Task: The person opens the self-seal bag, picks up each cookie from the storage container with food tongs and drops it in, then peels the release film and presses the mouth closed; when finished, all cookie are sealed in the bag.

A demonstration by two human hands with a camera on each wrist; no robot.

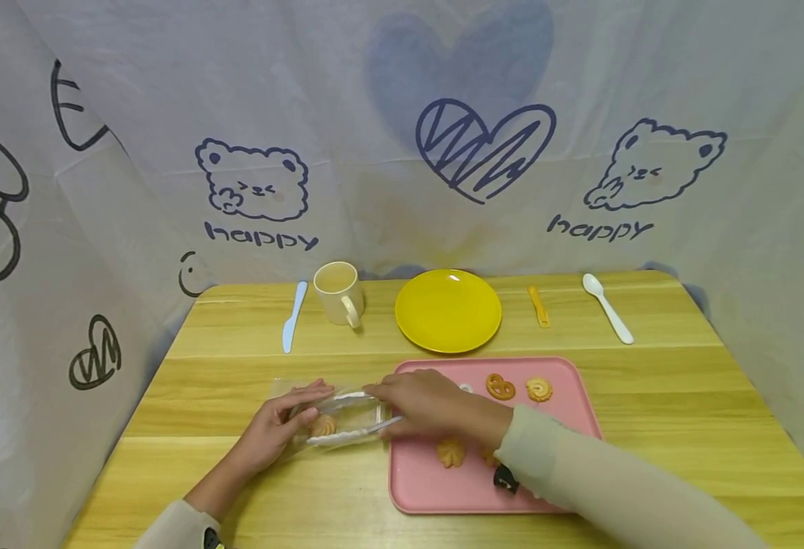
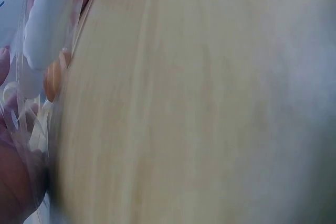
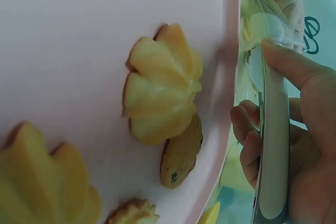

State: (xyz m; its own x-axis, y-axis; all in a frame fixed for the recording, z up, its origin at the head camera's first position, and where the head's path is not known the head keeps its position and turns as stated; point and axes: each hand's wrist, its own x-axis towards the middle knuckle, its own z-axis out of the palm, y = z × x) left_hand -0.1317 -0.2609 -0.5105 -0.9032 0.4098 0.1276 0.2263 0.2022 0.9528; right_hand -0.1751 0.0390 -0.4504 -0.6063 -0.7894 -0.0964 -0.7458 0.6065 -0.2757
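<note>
In the head view my left hand [image 1: 280,427] holds a clear plastic bag [image 1: 283,387] on the wooden table, left of a pink tray [image 1: 411,488]. A ridged cookie [image 1: 323,425] lies inside the bag. My right hand [image 1: 429,400] reaches across the tray's left edge and grips a pair of tongs [image 3: 275,150], fingers and thumb around its long arms. The tongs' white ends [image 2: 50,24] are spread inside the bag, near the cookie. On the tray, a flower-shaped cookie [image 3: 163,87] leans against a thin speckled one [image 3: 181,156].
A pretzel [image 1: 501,386] and a round cookie [image 1: 539,390] lie on the tray's far part. Behind stand a yellow plate [image 1: 448,311] and a cream mug [image 1: 337,292]. A light-blue knife [image 1: 295,316], an orange handle-like piece [image 1: 539,306] and a white spoon [image 1: 607,307] flank them.
</note>
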